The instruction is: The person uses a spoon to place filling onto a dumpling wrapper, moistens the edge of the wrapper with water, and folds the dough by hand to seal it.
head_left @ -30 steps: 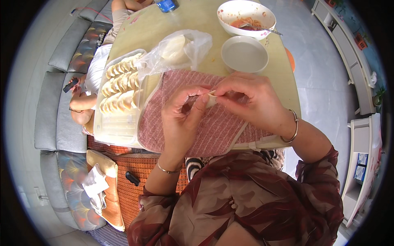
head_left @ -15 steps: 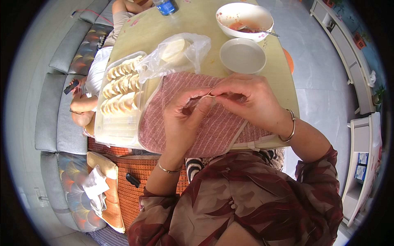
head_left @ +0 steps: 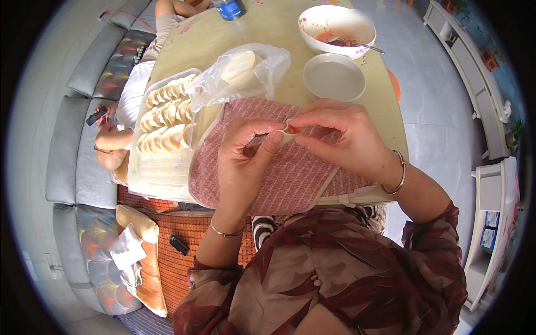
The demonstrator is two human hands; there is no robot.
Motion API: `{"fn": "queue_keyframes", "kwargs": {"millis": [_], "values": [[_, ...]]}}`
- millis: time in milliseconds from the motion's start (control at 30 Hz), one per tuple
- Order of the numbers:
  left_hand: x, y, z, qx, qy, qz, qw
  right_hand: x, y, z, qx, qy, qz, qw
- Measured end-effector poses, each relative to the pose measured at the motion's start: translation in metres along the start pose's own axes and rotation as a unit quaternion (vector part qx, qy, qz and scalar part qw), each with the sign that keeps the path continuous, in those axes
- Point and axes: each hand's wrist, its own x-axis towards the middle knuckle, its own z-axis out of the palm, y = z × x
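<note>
Between my two hands is a half-folded dumpling, its pale wrapper edge showing and a bit of reddish filling visible inside. My left hand pinches one side with thumb and forefinger. The opposite side is gripped by the fingertips of my right hand. Both hands are above a pink striped towel on the table. To the left, a clear plastic tray holds rows of folded dumplings. Beyond the towel, round wrappers lie in a thin plastic bag.
A shallow grey-white bowl stands past my right hand. Behind it is a white bowl with reddish filling and a spoon. A blue-labelled bottle stands at the far edge. Another person sits left of the table, holding a dark object.
My fingertips have moved slightly apart, and more of the dumpling's wrapper and filling shows between them. Both hands stay over the towel.
</note>
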Motion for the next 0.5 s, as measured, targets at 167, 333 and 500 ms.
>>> {"fn": "queue_keyframes", "kwargs": {"millis": [167,333,500], "values": [[0.001,-0.001,0.001,-0.014,-0.016,-0.030,0.999,0.000,0.001,0.001,-0.016,-0.001,-0.034,0.999],[0.004,0.002,0.009,-0.033,0.002,-0.034,0.999,0.001,0.000,-0.002,-0.042,-0.026,-0.047,0.998],[0.006,0.002,0.011,0.008,-0.002,-0.004,1.000,0.001,-0.003,0.004,-0.007,0.036,-0.006,0.999]]}}
